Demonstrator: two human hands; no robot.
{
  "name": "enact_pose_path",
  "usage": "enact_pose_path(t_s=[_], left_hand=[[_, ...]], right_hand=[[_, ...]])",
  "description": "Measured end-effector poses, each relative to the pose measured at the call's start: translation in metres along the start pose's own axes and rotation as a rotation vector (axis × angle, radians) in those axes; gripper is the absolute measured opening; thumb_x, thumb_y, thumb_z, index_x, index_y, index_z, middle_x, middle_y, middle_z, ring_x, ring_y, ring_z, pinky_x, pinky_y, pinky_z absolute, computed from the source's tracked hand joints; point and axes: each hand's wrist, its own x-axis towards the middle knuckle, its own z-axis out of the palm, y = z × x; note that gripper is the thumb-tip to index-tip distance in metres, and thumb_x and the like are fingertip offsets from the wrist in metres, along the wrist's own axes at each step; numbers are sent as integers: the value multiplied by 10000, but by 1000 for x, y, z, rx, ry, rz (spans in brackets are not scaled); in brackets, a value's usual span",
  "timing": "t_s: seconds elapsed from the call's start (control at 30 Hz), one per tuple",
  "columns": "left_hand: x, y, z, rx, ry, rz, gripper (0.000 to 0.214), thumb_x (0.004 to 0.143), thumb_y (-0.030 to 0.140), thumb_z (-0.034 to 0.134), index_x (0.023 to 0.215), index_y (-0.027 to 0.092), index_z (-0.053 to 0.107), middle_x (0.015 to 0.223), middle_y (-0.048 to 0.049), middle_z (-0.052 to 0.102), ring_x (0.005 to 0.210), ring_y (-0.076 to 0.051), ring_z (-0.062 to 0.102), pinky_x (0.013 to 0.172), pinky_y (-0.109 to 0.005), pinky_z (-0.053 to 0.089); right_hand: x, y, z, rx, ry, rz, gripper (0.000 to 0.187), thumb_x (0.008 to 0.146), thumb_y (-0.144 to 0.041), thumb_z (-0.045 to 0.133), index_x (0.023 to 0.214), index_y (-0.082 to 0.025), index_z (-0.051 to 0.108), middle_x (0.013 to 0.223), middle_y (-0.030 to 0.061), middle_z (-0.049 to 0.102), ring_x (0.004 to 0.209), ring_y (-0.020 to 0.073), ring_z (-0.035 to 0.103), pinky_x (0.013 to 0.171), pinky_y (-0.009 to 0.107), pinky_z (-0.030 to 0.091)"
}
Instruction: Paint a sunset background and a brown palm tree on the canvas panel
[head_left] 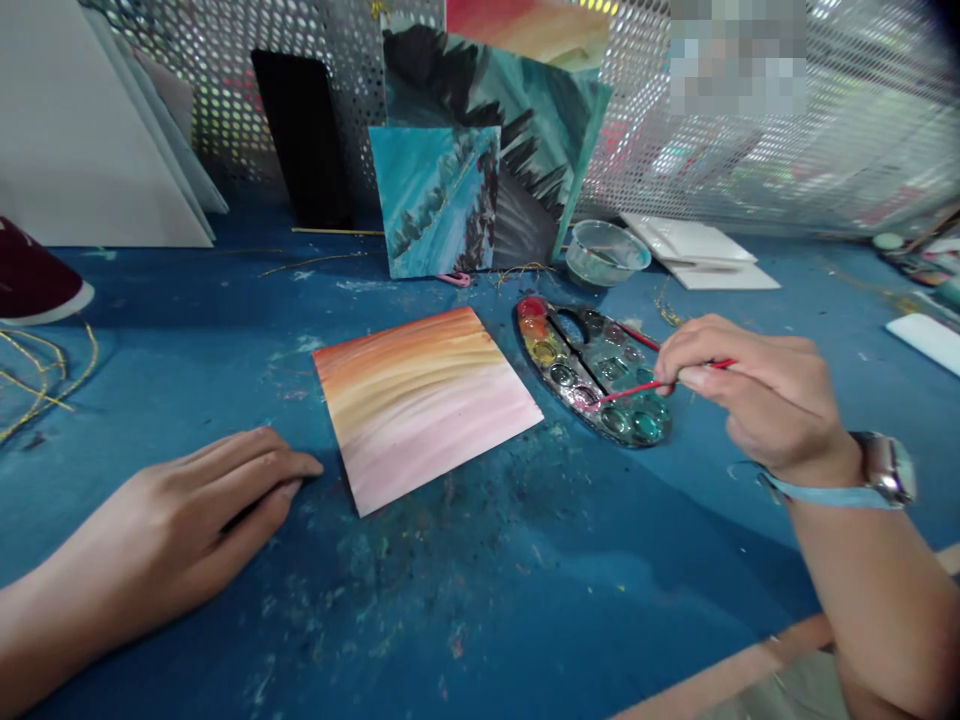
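In the head view, the right hand (757, 390) is closing its thumb and fingers in a pinch around a red-handled brush (630, 392), with the back end of the handle sticking out past the knuckles. From the grip, the brush is slanting down to the left, and its tip is reaching a pink well of the paint palette (587, 352). The palette is lying just left of the grip, its wells showing red, yellow, pink and teal. A second red brush (637, 336) is resting over it, partly running behind the pinching fingers. A watch (889, 470) is circling the wrist behind the grip.

Farther left of the grip, past the palette, a small painted panel (427, 400) is lying flat on the blue table (487, 620), its bands running from orange through yellow to pale pink. The left hand (202, 500) is resting palm down beside the panel's near left side, just apart from it, its fingers loosely extended and having hold of nothing that shows. Beyond the grip and to its left, a clear tub (600, 270) is standing, and a blue painting (435, 200) is leaning farther left.
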Motion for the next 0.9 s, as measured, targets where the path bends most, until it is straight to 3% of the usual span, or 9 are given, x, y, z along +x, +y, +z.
enact_pose_path(t_s=[0.23,0.43,0.63,0.8,0.9], left_hand=[[-4,-3,1,0,-10,-24,306,1218,331,455,1370,354,720,1214,8,772,1018,-168,785,982,-288,564],[-5,-10,4,3,1,13,304,1194,301,489,1370,349,732,1205,7,779,1024,-171,792,980,-272,576],[-6,-9,3,-12,7,3,318,1185,295,496,1371,353,747,1198,14,783,1006,-175,795,975,-274,575],[-5,-7,2,3,1,12,299,1206,298,483,1379,342,722,1231,12,767,1047,-160,787,1003,-255,539],[-5,-12,4,3,12,49,286,1206,301,485,1369,343,717,1223,22,764,1019,-141,788,992,-228,531]], right_hand=[[2,2,1,22,-59,33,212,1090,-317,609,925,-306,743,814,-5,718,800,222,638,763,447,454],[-1,11,0,75,67,11,200,1073,-289,618,922,-317,746,810,-10,704,785,218,624,781,451,448],[-1,12,2,76,-20,33,197,1092,-311,632,943,-313,760,818,-17,711,782,207,634,748,443,450],[-1,12,3,71,59,-3,209,1104,-298,611,940,-307,741,820,-14,694,778,205,619,766,444,444],[-1,11,3,60,26,-2,194,1109,-286,615,981,-303,760,863,-7,724,821,207,650,768,431,466]])
